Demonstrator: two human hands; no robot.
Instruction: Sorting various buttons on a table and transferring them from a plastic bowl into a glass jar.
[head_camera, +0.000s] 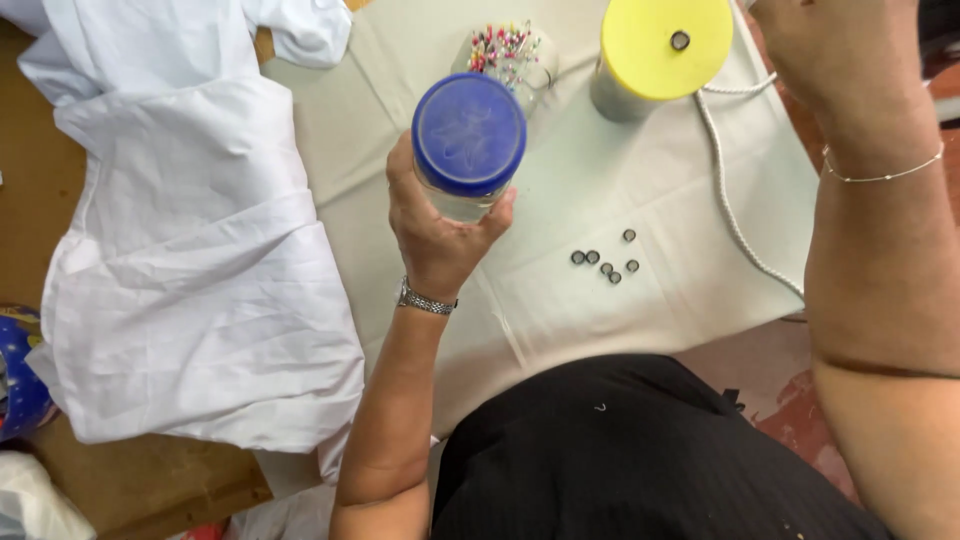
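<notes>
The left hand has its grip closed around a clear jar with a blue lid, held above the cloth-covered counter, just left of six small snaps. The right hand is raised; its grip cannot be told. Keep the jar upright and steady.

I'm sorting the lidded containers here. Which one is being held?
The clear jar with the blue lid, gripped in the left hand. The container with the yellow lid stands untouched on the pale cloth.
</notes>
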